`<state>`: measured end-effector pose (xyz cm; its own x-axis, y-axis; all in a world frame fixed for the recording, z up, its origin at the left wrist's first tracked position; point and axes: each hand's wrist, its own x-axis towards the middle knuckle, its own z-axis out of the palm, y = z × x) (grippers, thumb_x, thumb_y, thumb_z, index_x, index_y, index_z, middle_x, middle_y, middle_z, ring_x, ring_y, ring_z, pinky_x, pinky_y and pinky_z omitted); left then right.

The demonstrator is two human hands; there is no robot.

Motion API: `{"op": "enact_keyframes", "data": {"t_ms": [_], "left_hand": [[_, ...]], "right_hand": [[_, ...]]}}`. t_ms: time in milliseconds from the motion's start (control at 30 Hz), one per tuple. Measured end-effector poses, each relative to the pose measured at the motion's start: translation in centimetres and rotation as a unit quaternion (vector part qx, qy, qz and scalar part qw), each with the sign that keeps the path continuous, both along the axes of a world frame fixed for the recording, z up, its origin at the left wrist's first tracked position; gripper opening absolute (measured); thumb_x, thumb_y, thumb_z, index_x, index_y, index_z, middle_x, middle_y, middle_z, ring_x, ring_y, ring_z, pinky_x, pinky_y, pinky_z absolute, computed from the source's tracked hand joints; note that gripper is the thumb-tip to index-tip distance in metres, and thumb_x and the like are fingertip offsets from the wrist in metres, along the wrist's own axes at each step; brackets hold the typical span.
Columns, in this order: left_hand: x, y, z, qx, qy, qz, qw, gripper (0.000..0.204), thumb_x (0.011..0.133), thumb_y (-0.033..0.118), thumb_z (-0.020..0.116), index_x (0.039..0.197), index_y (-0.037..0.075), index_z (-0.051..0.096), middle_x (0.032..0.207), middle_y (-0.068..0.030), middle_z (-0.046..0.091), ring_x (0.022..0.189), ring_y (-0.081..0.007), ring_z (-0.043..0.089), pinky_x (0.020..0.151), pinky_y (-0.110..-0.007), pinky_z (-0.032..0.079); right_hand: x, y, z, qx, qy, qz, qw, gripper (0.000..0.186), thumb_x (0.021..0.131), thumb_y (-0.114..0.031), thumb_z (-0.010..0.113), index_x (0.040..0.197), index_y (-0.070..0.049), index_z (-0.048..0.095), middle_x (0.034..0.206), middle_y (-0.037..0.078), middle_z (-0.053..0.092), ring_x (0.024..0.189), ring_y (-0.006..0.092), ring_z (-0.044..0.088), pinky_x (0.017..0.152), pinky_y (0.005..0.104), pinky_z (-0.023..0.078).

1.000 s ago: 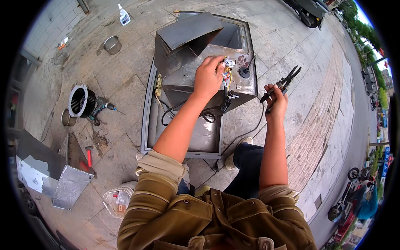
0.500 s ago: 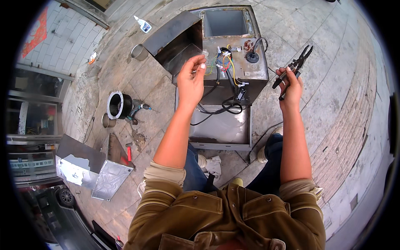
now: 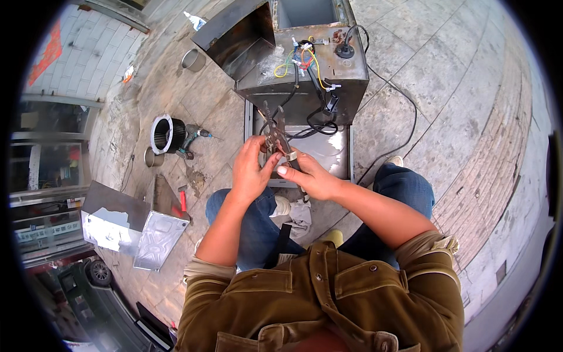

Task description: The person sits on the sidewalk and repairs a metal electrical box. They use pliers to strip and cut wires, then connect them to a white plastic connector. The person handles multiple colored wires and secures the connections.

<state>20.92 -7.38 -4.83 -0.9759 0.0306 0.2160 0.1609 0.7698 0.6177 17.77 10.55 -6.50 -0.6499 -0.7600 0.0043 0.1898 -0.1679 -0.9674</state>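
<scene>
Both my hands come together in front of my knees at a pair of dark pliers [image 3: 280,134], whose jaws point away from me. My right hand [image 3: 314,176] is closed around the handles. My left hand [image 3: 251,171] pinches at the pliers' left side, thumb and fingers bent; whether something small is between them is hidden. Just beyond stands a dark metal housing [image 3: 346,97] with a square opening. On it lies a bundle of coloured wires [image 3: 304,58] with pale connectors. A black cable [image 3: 321,128] hangs in loops down its front.
Under the housing lies a shallow metal tray [image 3: 350,152]. To the left are a black fan wheel [image 3: 167,135], a cordless drill [image 3: 189,141], a metal cup [image 3: 193,60], a red-handled tool [image 3: 183,200] and bent sheet-metal panels [image 3: 158,240]. A power cord [image 3: 413,111] curves across the paving at right.
My right hand has brought the pliers inward from the far right. My left hand has come down from above the housing to meet them. The view has shifted, and my knees are farther apart.
</scene>
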Motion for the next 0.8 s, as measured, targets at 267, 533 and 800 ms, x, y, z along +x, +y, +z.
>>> {"op": "enact_keyframes", "data": {"t_ms": [267,533,800], "left_hand": [[2.3,-16.9,-2.8,-0.1,-0.002,0.282,0.954,0.037,0.096,0.026,0.058,0.117,-0.004,0.054,0.092,-0.0133,0.067,0.077,-0.0168,0.062,0.072,-0.03,0.049],[21.2,-27.7,-29.1,-0.149,-0.369,0.484,0.779,0.029,0.081,0.025,0.063,0.097,0.0,0.064,0.099,-0.0244,0.067,0.095,-0.0412,0.064,0.081,-0.046,0.051],[26.4,-22.6,-35.3,-0.126,-0.484,0.422,0.756,0.035,0.078,0.031,0.067,0.091,-0.001,0.068,0.1,-0.0253,0.067,0.098,-0.04,0.064,0.083,-0.045,0.052]], "right_hand": [[-4.2,-0.2,-2.7,0.192,0.02,0.105,0.976,0.032,0.095,-0.028,0.057,0.109,0.001,0.06,0.093,0.006,0.067,0.082,0.0167,0.065,0.074,0.0307,0.05],[-6.0,3.5,-10.1,0.154,-0.303,-0.334,0.879,0.017,0.088,-0.021,0.06,0.093,-0.005,0.056,0.081,0.004,0.058,0.064,0.014,0.057,0.06,0.0308,0.048],[-9.7,2.8,-10.2,0.07,-0.325,-0.412,0.849,0.03,0.091,-0.034,0.062,0.106,-0.008,0.056,0.101,0.006,0.061,0.099,0.0184,0.055,0.083,0.039,0.046]]}}
